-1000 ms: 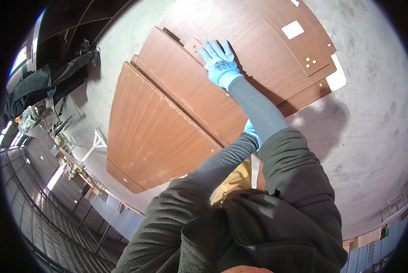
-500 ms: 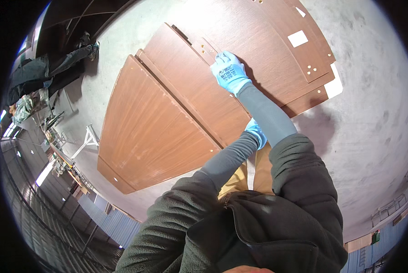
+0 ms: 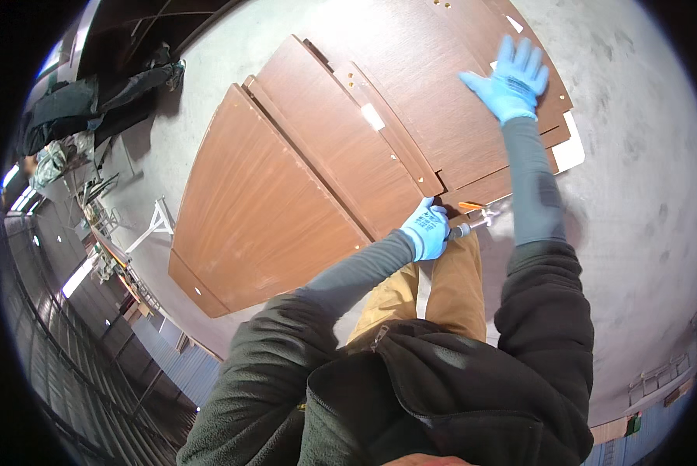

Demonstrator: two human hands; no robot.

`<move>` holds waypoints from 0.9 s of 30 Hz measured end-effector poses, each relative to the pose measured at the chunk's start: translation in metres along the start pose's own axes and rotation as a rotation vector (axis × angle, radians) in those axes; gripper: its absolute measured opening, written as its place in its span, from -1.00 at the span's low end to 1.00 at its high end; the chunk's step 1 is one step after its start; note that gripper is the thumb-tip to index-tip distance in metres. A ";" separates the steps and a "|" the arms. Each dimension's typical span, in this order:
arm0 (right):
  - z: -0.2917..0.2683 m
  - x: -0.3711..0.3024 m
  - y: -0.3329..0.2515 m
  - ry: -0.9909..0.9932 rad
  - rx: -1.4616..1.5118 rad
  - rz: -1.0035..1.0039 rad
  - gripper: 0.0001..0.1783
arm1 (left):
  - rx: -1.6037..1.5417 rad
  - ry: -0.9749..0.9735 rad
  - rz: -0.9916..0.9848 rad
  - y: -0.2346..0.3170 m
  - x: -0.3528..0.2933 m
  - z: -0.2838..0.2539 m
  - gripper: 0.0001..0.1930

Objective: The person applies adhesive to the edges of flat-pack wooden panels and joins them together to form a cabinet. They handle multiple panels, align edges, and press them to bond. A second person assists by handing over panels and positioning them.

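My left hand (image 3: 426,230), in a light blue glove, is closed around the dark end of a hand tool with a grey cylindrical part (image 3: 458,231) and an orange piece (image 3: 470,206). What kind of tool it is I cannot make out. It sits just beyond the near end of a narrow brown wood strip (image 3: 401,147) bearing a white label (image 3: 372,116). Fingers spread, my gloved right hand (image 3: 515,81) is over the far right part of a large brown wood panel (image 3: 441,93); it partly covers a white label there.
More brown panels lie to the left: a middle one (image 3: 325,132) and a curved-edge one (image 3: 255,210). A white metal stand (image 3: 158,221) is on the grey floor (image 3: 636,233) beyond them. Far left, a person in dark clothes (image 3: 65,116) is partly visible.
My right hand has moved right and away from the narrow strip, its fingers now spread. That strip's white label is uncovered. My left hand and its tool have come out from behind my right forearm.
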State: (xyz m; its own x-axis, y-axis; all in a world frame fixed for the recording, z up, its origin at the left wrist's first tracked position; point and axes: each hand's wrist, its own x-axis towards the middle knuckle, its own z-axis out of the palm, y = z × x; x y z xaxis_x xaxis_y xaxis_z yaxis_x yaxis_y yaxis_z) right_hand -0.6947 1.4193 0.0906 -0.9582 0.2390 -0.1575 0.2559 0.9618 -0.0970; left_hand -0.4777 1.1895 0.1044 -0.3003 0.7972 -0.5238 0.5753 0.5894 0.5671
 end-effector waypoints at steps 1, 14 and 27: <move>0.002 -0.005 0.011 -0.033 -0.156 0.063 0.29 | -0.084 0.058 0.033 -0.003 -0.009 -0.003 -0.78; 0.043 -0.003 0.058 0.085 0.003 -0.087 0.11 | -0.699 0.073 0.085 0.146 -0.050 -0.036 -0.69; -0.019 -0.157 -0.047 -0.025 0.427 -0.222 0.13 | 0.243 -0.173 -0.261 -0.007 -0.173 0.036 -0.50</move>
State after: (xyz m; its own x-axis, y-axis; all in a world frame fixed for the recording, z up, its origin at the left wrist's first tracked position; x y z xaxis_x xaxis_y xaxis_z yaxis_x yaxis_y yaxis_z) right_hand -0.5586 1.3387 0.1390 -0.9935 0.0256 -0.1107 0.0803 0.8474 -0.5249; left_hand -0.4023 1.0427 0.1675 -0.3395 0.5787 -0.7415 0.6662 0.7045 0.2448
